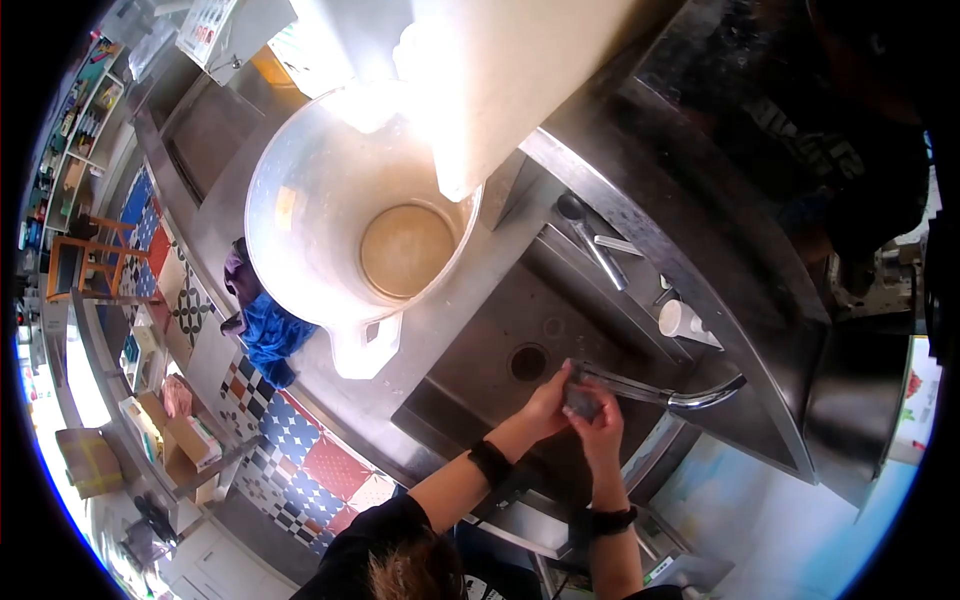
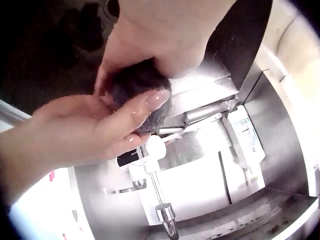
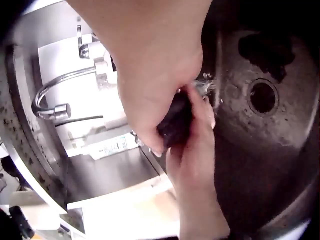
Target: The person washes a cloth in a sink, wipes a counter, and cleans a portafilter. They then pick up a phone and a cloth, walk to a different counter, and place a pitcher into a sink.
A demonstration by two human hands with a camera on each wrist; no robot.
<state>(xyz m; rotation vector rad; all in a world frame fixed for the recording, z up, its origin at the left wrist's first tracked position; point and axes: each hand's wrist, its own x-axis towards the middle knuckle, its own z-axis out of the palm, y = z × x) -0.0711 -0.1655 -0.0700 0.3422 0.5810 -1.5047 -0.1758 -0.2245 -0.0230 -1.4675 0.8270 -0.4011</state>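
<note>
Low over the steel sink (image 1: 485, 345), both hands meet around one dark grey wad (image 1: 582, 396); the left hand (image 1: 546, 408) grips it from one side, and the right hand (image 1: 603, 425) grips it from the other, the right thumb lying across its surface in the left wrist view; it looks soft and bunched, though whether it is cloth or a scrubbing pad I cannot tell. Just beyond the hands and a little left is the drain (image 1: 527, 362); to their right, the chrome faucet (image 1: 708, 396) reaches in toward them; the wet glints on the fingers suggest washing or rinsing, judged to be in progress: the wad is bunched up and looks wetted, but it has not been laid down and neither hand has let go; how clean it is, the pictures do not show. Ahead and left of the hands, a big translucent jug (image 1: 290, 250) stands on the desk (image 1: 340, 393), untouched, its tan bottom perhaps only stained; a blue cloth (image 1: 272, 340) lies beside it; ahead and right of the hands sits a white cup (image 1: 677, 320).
</note>
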